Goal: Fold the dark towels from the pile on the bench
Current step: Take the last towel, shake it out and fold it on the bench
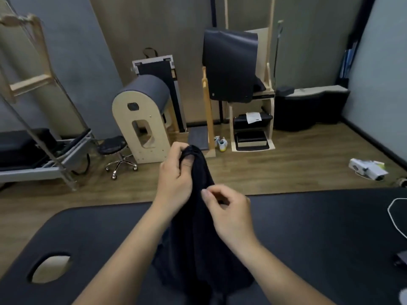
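Note:
A dark towel (198, 238) hangs bunched in the air over the black padded bench (319, 227). My left hand (176, 177) grips its gathered top end, held up above the bench's far edge. My right hand (229, 210) sits just below and to the right, fingers curled and pinching the towel's edge. The towel's lower part drapes down between my forearms onto the bench. No pile of towels is in view.
The bench has a face hole (50, 267) at the near left and a white cord (394, 216) at the right edge. Beyond lie wooden floor, a rolling stool (116, 153), a barrel-shaped wooden unit (143, 119), a wooden chair frame (248, 95) and a white object (367, 169).

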The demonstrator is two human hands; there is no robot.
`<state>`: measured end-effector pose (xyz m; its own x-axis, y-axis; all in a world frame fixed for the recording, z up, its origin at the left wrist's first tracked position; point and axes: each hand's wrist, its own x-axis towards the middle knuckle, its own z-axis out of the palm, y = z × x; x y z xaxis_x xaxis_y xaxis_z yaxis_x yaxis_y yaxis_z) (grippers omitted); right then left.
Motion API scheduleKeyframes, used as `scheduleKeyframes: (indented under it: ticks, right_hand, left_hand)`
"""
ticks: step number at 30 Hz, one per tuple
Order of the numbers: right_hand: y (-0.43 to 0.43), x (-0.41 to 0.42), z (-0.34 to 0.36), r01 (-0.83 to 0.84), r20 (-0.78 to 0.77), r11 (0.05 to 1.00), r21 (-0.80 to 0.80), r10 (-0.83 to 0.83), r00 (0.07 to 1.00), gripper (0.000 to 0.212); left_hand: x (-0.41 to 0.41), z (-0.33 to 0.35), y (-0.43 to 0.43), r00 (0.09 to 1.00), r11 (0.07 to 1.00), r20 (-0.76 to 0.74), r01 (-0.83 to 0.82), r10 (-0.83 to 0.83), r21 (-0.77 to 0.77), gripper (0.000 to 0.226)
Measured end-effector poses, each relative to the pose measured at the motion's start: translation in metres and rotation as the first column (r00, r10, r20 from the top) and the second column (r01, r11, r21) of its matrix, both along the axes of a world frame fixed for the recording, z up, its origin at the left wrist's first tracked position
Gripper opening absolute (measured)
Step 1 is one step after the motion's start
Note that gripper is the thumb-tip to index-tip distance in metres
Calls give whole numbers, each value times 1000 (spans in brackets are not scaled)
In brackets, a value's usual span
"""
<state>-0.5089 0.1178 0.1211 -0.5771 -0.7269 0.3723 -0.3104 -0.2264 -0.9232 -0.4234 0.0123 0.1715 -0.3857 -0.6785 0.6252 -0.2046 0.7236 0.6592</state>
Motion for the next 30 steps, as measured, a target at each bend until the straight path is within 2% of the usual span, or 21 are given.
scheduleKeyframes:
  ticks: [3, 5, 7, 9, 11, 13, 15, 17, 18, 21, 23, 25, 26, 27, 29, 30]
  right_hand:
    - [1, 18, -25, -123, 81, 984, 129, 113, 990, 31]
    - [-3, 21, -48, -299, 280, 905, 303, 216, 936, 48]
    - [-6, 25, -78, -513, 456, 720, 467, 301, 838, 42]
    - [-5, 24, -118, -564, 432, 462, 684, 366, 824, 25]
    - [-2, 18, -147, -440, 294, 208, 873, 495, 818, 36]
    - [-3, 3, -168, -203, 144, 13, 979, 660, 737, 46]
    - [-7, -15, -177, 120, -17, -81, 989, 754, 657, 52]
    - [-11, -29, -171, 366, -109, -146, 919, 798, 593, 56]
    - [-12, -36, -165, 459, -174, -113, 881, 825, 538, 56]
    - [-20, -64, -136, 619, -362, 103, 779, 880, 309, 51]
    - [-26, -84, -110, 656, -471, 233, 718, 856, 211, 48]
    - [-29, -100, -83, 619, -619, 416, 666, 771, 149, 45]
    - [-31, -107, -71, 549, -706, 524, 651, 684, 185, 46]
    - [-31, -115, -57, 451, -770, 629, 633, 574, 279, 50]
    - [-27, -129, -33, 182, -718, 825, 535, 331, 612, 60]
    - [-24, -137, -24, 104, -679, 894, 435, 250, 690, 62]
  left_hand:
    - [14, -7, 23, 997, 998, -67, -39, 42, 42, 14]
    - [25, -13, 33, 990, 994, -121, -63, 73, 90, 17]
    - [30, -14, 42, 983, 991, -180, -2, 26, 130, 18]
    - [32, -12, 50, 968, 983, -246, 93, -53, 157, 21]
    - [39, -8, 51, 938, 973, -340, 133, -63, 187, 21]
    - [56, -13, 42, 903, 961, -430, 117, 3, 252, 22]
    - [81, -30, 28, 862, 925, -488, 63, 140, 376, 25]
    - [109, -54, 14, 813, 860, -489, -28, 317, 510, 27]
    - [122, -64, 10, 792, 827, -469, -79, 391, 557, 28]
    - [144, -89, 6, 758, 776, -426, -162, 493, 610, 30]
    - [145, -98, 8, 757, 764, -418, -163, 502, 624, 34]
    - [146, -101, 5, 753, 769, -423, -169, 504, 616, 36]
    - [147, -100, 0, 753, 773, -422, -178, 506, 609, 34]
    - [151, -100, -7, 748, 772, -416, -197, 517, 605, 31]
    - [161, -99, -25, 714, 753, -410, -248, 567, 609, 26]
    - [166, -98, -34, 695, 744, -411, -268, 590, 613, 25]
